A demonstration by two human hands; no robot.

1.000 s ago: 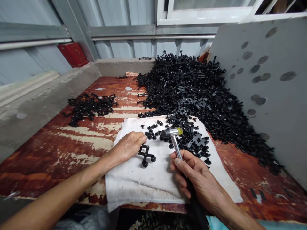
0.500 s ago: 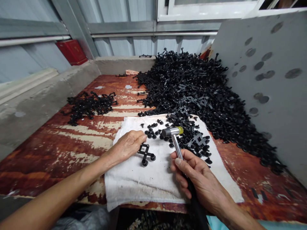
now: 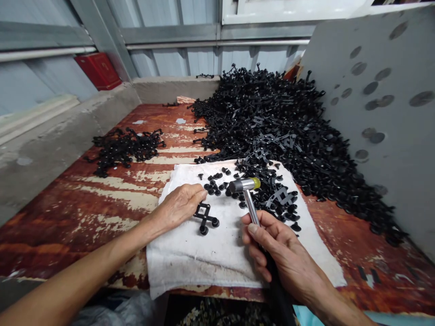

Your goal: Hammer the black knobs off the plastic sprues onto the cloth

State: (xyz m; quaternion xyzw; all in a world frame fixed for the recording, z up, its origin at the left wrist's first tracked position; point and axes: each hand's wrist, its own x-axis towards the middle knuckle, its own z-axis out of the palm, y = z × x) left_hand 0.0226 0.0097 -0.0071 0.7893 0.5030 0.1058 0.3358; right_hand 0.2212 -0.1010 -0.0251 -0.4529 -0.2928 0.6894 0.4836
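My left hand [image 3: 178, 206] rests on a white cloth [image 3: 207, 258], its fingers closed on one end of a small black plastic frame with round studs [image 3: 205, 217], pinning it flat. My right hand [image 3: 272, 246] grips the handle of a small hammer [image 3: 245, 190] with a metal head and a yellow tip. The hammer head hovers just above the cloth, right of the frame, next to loose black studs [image 3: 215, 185].
A big heap of black plastic frames [image 3: 272, 117] fills the back right of the worn red table [image 3: 84, 203]. A smaller pile [image 3: 124, 147] lies at the left. A grey board [image 3: 384, 99] stands at the right, a concrete ledge [image 3: 41, 149] at the left.
Both hands, the hammer and the frame keep their places; only the view has tilted slightly.
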